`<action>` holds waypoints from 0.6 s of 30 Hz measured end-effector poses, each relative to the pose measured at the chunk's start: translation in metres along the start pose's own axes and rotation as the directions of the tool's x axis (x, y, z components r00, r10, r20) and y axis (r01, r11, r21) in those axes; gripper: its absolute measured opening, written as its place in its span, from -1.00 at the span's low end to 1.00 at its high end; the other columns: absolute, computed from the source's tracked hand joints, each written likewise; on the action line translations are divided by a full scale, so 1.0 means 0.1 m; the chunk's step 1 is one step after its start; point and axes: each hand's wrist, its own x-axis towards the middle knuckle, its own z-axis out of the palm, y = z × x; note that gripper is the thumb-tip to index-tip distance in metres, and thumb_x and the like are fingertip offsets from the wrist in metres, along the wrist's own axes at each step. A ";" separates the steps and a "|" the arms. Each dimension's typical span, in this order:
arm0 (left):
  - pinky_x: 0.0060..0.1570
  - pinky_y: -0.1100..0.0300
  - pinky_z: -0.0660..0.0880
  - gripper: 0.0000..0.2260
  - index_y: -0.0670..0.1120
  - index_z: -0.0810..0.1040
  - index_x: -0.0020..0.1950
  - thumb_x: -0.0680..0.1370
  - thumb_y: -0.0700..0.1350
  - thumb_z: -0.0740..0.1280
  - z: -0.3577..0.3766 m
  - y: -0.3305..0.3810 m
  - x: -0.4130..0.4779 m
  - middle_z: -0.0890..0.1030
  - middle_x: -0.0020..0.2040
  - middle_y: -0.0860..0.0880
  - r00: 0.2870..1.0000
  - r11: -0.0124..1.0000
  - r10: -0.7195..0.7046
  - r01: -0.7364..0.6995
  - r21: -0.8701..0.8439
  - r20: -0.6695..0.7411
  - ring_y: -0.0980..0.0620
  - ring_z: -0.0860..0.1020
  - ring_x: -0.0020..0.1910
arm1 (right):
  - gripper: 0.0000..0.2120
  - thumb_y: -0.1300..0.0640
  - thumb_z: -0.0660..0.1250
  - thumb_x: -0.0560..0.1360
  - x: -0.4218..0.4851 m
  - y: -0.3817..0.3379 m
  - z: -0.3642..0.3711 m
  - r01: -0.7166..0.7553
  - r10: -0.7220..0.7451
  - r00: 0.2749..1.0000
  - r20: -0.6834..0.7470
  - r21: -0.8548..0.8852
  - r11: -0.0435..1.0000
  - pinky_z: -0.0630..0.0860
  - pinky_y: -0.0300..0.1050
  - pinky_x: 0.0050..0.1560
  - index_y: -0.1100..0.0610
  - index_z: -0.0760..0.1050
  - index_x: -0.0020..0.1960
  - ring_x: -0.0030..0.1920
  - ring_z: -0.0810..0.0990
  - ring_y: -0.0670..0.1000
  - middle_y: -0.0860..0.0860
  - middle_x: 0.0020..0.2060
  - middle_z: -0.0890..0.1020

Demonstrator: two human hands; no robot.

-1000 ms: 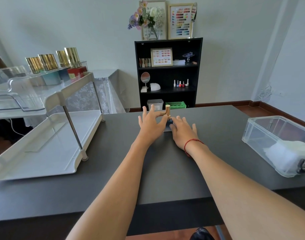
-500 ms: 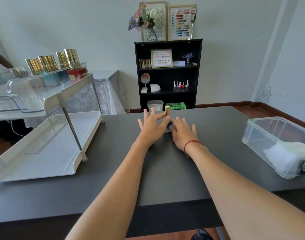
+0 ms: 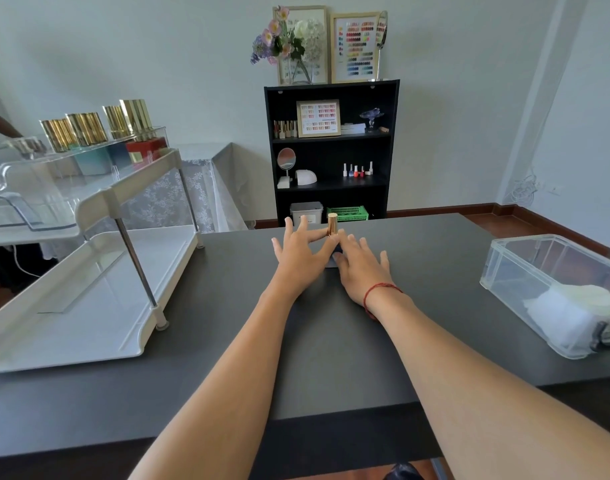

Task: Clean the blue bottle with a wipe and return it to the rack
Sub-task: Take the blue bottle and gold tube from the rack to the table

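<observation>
Head view: left hand (image 3: 298, 252) and right hand (image 3: 360, 268) reach forward, flank blue bottle (image 3: 332, 237) at far table (image 3: 435, 271) centre; fingers spread, pressed against bottle sides; bottle upright, gold cap visible, blue body mostly hidden.

From my feed, the blue bottle (image 3: 332, 224) shows me mostly its gold cap; my left hand (image 3: 301, 255) and right hand (image 3: 360, 270) cover its body, so I can't judge the grip. At three o'clock, the clear bin (image 3: 525, 271) is cut off by the frame edge. The rack (image 3: 99, 202) at nine o'clock is cropped too.
</observation>
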 end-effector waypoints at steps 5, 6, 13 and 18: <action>0.44 -0.16 -0.27 -0.70 0.13 0.57 0.21 0.52 0.15 0.30 0.00 -0.01 -0.01 0.18 0.54 -0.04 0.997 1.000 0.000 0.000 0.003 -0.079 -0.01 -0.08 0.55 | -0.56 0.01 -0.03 0.65 0.01 0.00 0.01 0.005 -0.005 1.000 0.000 0.000 1.000 -0.18 0.24 0.48 -0.05 0.04 0.52 0.55 -0.07 0.08 0.04 0.54 0.10; 0.45 -0.15 -0.25 -0.74 0.13 0.60 0.17 0.51 0.12 0.32 -0.01 -0.01 -0.01 0.20 0.53 -0.03 0.995 1.000 0.001 -0.003 -0.017 -0.102 0.00 -0.06 0.55 | -0.55 0.02 -0.03 0.65 0.01 0.00 0.01 0.005 -0.005 1.000 -0.002 -0.007 1.000 -0.18 0.24 0.48 -0.04 0.03 0.52 0.55 -0.07 0.08 0.04 0.54 0.09; 0.45 -0.17 -0.23 -0.63 0.08 0.44 0.35 0.54 0.06 0.28 -0.01 0.03 -0.01 0.11 0.56 -0.08 0.997 1.000 -0.018 0.018 -0.004 -0.074 -0.04 -0.11 0.55 | -0.54 0.03 -0.04 0.65 0.00 0.00 0.01 0.006 -0.006 1.000 -0.004 -0.021 1.000 -0.18 0.22 0.48 -0.03 0.00 0.53 0.55 -0.07 0.08 0.04 0.54 0.09; 0.45 -0.14 -0.29 -0.72 0.11 0.51 0.28 0.57 -0.02 0.25 0.01 0.03 -0.03 0.13 0.55 -0.08 0.999 1.000 0.013 -0.013 0.001 -0.034 -0.03 -0.15 0.55 | -0.55 0.02 -0.05 0.65 0.01 0.00 0.01 0.001 -0.001 1.000 -0.003 -0.007 1.000 -0.19 0.23 0.48 -0.04 0.01 0.53 0.55 -0.07 0.08 0.04 0.54 0.09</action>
